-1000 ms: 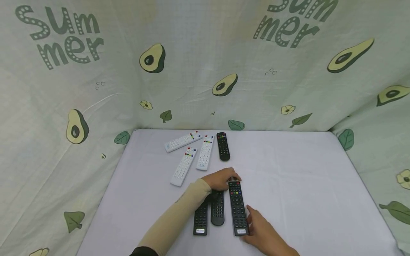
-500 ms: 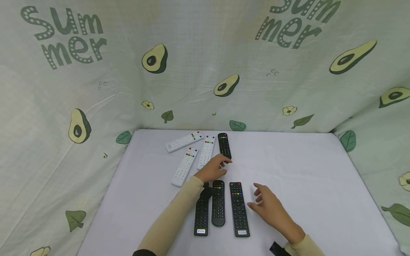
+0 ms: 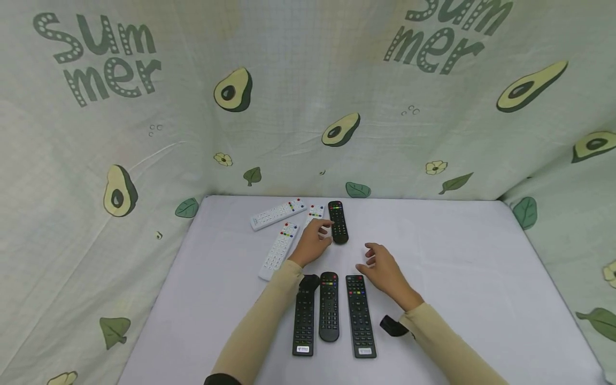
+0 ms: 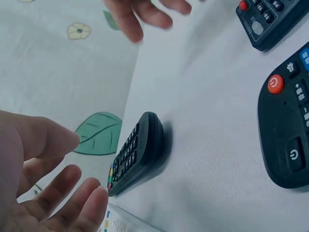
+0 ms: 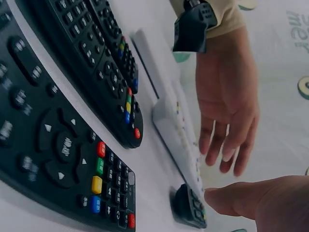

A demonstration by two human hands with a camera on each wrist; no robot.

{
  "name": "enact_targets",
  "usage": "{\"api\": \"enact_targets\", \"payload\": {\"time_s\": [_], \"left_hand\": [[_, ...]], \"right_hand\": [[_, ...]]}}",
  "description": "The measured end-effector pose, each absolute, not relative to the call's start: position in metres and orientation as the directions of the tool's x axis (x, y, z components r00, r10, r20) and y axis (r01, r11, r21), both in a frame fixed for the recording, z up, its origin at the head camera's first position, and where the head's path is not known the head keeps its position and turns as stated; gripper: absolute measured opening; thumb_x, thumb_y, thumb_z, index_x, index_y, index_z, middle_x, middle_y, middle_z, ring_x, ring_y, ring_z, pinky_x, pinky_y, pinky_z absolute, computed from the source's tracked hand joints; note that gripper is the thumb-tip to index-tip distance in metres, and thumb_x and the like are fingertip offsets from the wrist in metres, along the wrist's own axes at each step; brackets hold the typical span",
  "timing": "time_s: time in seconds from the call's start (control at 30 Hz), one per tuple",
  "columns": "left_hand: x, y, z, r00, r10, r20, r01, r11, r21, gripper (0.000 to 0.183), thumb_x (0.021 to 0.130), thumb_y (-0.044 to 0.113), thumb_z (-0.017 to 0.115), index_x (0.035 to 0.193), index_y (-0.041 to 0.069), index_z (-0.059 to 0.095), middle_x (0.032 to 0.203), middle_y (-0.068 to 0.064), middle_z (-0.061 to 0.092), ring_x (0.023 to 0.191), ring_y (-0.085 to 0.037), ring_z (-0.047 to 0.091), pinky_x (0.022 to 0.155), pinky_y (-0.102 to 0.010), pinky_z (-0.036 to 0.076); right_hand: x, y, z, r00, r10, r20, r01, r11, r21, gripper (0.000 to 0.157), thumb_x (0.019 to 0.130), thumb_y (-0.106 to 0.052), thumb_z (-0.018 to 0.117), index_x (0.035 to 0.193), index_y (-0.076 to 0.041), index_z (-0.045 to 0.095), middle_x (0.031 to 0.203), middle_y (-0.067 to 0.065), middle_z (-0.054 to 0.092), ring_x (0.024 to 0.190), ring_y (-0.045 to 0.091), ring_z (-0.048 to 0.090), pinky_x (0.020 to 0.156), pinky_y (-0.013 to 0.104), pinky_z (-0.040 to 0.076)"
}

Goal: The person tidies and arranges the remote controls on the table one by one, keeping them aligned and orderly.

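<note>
Near the back of the table a small black remote control point(image 3: 339, 224) lies lengthwise. My left hand point(image 3: 312, 243) hovers just left of it, above a white remote control point(image 3: 315, 212) that it partly covers. Its fingers are loosely bent and hold nothing; in the left wrist view a gap shows between them and the black remote point(image 4: 137, 150). To the right and nearer, my right hand point(image 3: 385, 271) is in the air with relaxed fingers, holding nothing. Closer to me, three black remotes lie side by side: left point(image 3: 303, 326), middle point(image 3: 329, 310) and right point(image 3: 361, 321).
Two more white remotes lie at the back left, one slanted near the rear edge point(image 3: 278, 214) and one in front of it point(image 3: 279, 251). A white-covered table point(image 3: 462, 278) holds everything. Behind it hangs a printed cloth point(image 3: 289, 80).
The right hand has left the right black remote, which stays in the near row, and moved up toward the back. My left hand has moved back too, from the row toward the rear black remote.
</note>
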State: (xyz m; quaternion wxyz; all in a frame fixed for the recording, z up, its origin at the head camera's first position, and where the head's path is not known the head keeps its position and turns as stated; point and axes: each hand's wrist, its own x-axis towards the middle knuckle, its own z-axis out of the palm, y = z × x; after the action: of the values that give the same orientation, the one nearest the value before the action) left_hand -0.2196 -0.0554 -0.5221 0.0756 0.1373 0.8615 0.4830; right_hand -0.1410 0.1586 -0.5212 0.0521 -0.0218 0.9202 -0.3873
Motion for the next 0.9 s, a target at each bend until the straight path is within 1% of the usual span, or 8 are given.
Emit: {"api": "enact_targets", "payload": {"time_s": [0.2,0.43,0.57,0.73,0.9], "left_hand": [[-0.226,-0.054,-0.524,-0.974,0.223,0.023,0.125,0.454,0.882,0.044,0.098,-0.002,0.066,0.141,-0.001,0.059,0.135,-0.020,0.059,0.121,-0.033,0.061,0.103,-0.042,0.055],[-0.237,-0.050,-0.526,-0.986,0.166,-0.021,0.049,0.408,0.911,0.046,0.099,-0.002,0.066,0.144,-0.001,0.057,0.140,-0.019,0.060,0.126,-0.034,0.061,0.108,-0.043,0.052],[-0.242,-0.047,-0.524,-0.988,0.144,-0.062,-0.002,0.386,0.923,0.047,0.099,-0.002,0.065,0.145,-0.001,0.057,0.142,-0.019,0.060,0.128,-0.034,0.061,0.110,-0.044,0.051],[-0.248,-0.043,-0.522,-0.988,0.127,-0.090,-0.034,0.384,0.923,0.047,0.100,0.000,0.065,0.147,-0.001,0.056,0.146,-0.018,0.060,0.130,-0.034,0.061,0.110,-0.046,0.052],[-0.252,-0.040,-0.522,-0.988,0.107,-0.114,-0.069,0.355,0.932,0.047,0.101,0.001,0.064,0.147,0.001,0.056,0.146,-0.019,0.060,0.132,-0.034,0.060,0.111,-0.046,0.050]], "right_hand": [[-0.167,0.148,-0.527,-0.992,-0.098,-0.080,-0.013,0.711,-0.703,0.065,0.093,-0.012,0.078,0.144,0.015,0.048,0.116,0.024,0.061,0.100,0.032,0.065,0.086,0.049,0.058],[-0.194,0.133,-0.532,-0.985,-0.127,-0.118,-0.008,0.714,-0.701,0.074,0.093,-0.016,0.079,0.148,0.016,0.041,0.121,0.028,0.058,0.101,0.034,0.063,0.085,0.047,0.057],[-0.207,0.125,-0.535,-0.982,-0.130,-0.139,0.005,0.713,-0.702,0.081,0.093,-0.019,0.079,0.151,0.018,0.036,0.129,0.033,0.052,0.108,0.038,0.061,0.093,0.051,0.055],[-0.220,0.117,-0.537,-0.984,-0.105,-0.143,0.027,0.710,-0.703,0.084,0.094,-0.021,0.078,0.150,0.021,0.033,0.137,0.041,0.047,0.120,0.047,0.058,0.105,0.057,0.051],[-0.229,0.110,-0.541,-0.987,-0.073,-0.140,0.043,0.730,-0.682,0.087,0.093,-0.024,0.079,0.149,0.022,0.032,0.135,0.041,0.046,0.116,0.046,0.059,0.105,0.056,0.051]]}}
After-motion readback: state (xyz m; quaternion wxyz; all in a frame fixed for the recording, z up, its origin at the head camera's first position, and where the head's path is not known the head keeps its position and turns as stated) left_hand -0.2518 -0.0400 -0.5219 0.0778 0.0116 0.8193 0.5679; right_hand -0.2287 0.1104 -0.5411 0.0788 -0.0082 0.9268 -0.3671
